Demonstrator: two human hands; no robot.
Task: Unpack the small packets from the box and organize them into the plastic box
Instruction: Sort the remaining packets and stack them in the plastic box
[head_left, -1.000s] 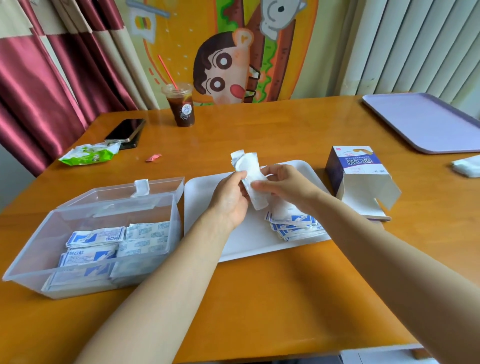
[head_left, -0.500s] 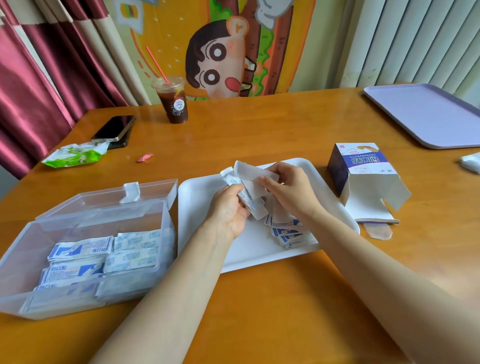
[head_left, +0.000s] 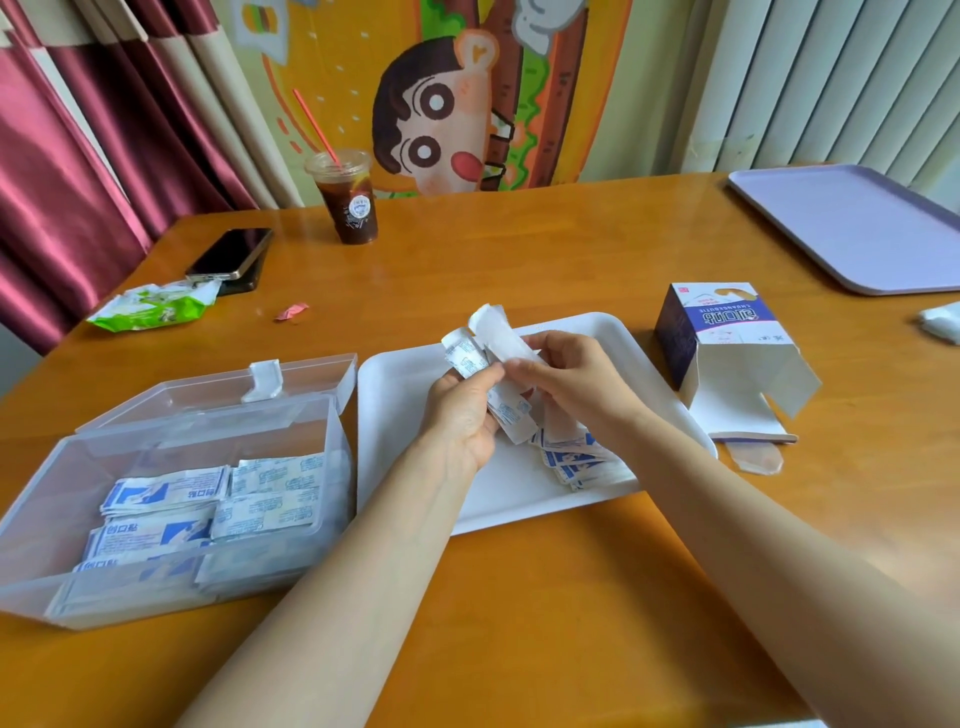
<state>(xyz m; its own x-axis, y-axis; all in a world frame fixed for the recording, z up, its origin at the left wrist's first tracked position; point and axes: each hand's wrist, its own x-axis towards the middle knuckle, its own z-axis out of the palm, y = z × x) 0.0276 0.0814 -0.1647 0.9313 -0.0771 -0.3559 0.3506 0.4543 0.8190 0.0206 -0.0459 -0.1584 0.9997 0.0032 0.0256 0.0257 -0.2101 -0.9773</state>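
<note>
**Friend:** What are your hands doing?

**Me:** My left hand (head_left: 462, 415) and my right hand (head_left: 566, 374) are both pinched shut on a bunch of small packets (head_left: 498, 374). I hold them up over the middle of the white tray (head_left: 395, 415).

**Friend:** What could go wrong?

**Me:** The bunch is messy. Some packets stick out at the top. If I let my fingers go loose, I think a few could slip out and fall on the tray or the table (head_left: 519, 597).

**Friend:** Where do they go?

**Me:** Into the plastic box (head_left: 31, 519), by the left edge of the table. It is open, and rows of packets already lie in its near half. The far half looks free.

**Friend:** Is there room to move?

**Me:** Yes. The table in front of me is bare. But the box wall stands just beside the tray's left edge, so I could bump it if I go low. More packets (head_left: 576, 457) wait on the tray's near right part. The cardboard box (head_left: 722, 332) lies open near the tray's right edge. The drink cup (head_left: 345, 202) is well away, at the far edge.
</note>
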